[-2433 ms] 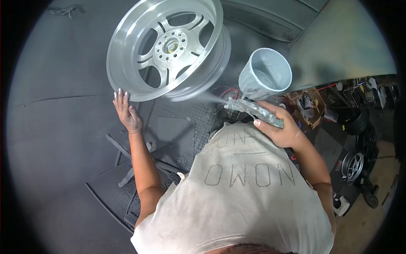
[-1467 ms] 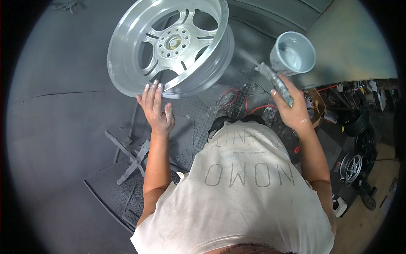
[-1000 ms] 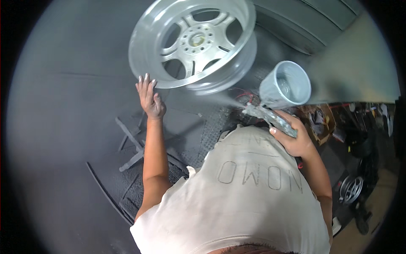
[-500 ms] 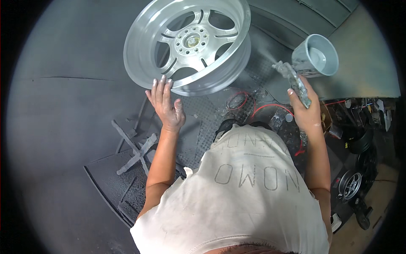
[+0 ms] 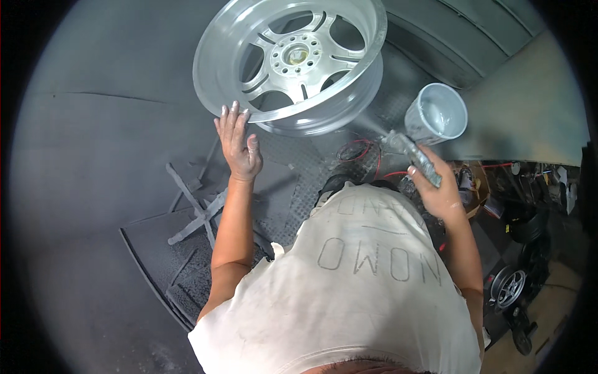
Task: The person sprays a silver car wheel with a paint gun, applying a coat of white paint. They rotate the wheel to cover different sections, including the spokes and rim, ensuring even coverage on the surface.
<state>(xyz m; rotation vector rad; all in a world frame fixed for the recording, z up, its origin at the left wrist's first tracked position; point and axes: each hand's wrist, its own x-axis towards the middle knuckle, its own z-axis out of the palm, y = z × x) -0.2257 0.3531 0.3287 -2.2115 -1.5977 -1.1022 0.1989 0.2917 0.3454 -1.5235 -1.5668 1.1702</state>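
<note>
A silver alloy wheel rim [image 5: 298, 112] stands tilted at the top of the head view, its spokes and hub facing up toward me. My left hand [image 5: 239, 149] is open, fingers stretched upward, with the fingertips at the wheel's lower left edge. In my right hand [image 5: 443, 192] is a paint-crusted spray gun [image 5: 411, 154], gripped by its handle and pointed up and left at the wheel's outer barrel. A faint mist leaves its nozzle. Close beyond the hand is a pale round paint cup [image 5: 436, 113], seemingly mounted on the gun; the joint is hidden.
A dusty cross-shaped metal stand [image 5: 204, 215] is on the floor at left beside a dark panel [image 5: 149, 274]. A red hose [image 5: 379, 156] curls on the textured floor. Another wheel [image 5: 511, 287] and assorted shop items lie at right.
My right hand has moved left and downward with the spray gun and its cup. The wheel appears shifted slightly right in view, and my left hand stays by its edge.
</note>
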